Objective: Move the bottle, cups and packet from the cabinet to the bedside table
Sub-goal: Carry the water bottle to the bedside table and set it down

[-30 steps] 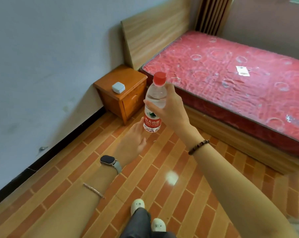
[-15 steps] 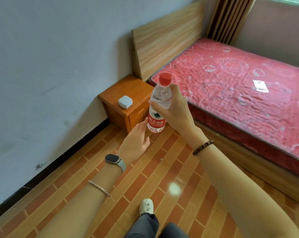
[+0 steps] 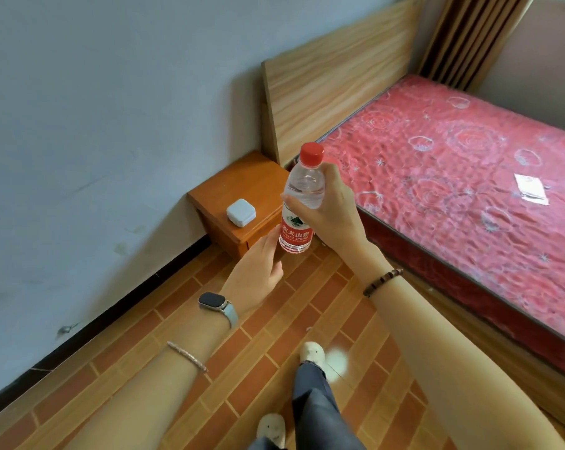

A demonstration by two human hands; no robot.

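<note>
Left of the bottle (image 3: 302,199), the wooden bedside worktop (image 3: 232,196) stands against the wall, with a small white box (image 3: 241,212) on its top. Just below the bottle's base, the left hand (image 3: 258,271) hovers with fingers loosely spread, holding nothing. The bottle (red cap, red label) is upright in the air, gripped around its middle by the right hand (image 3: 331,209). Right of the bottle lies the bed (image 3: 453,164).
</note>
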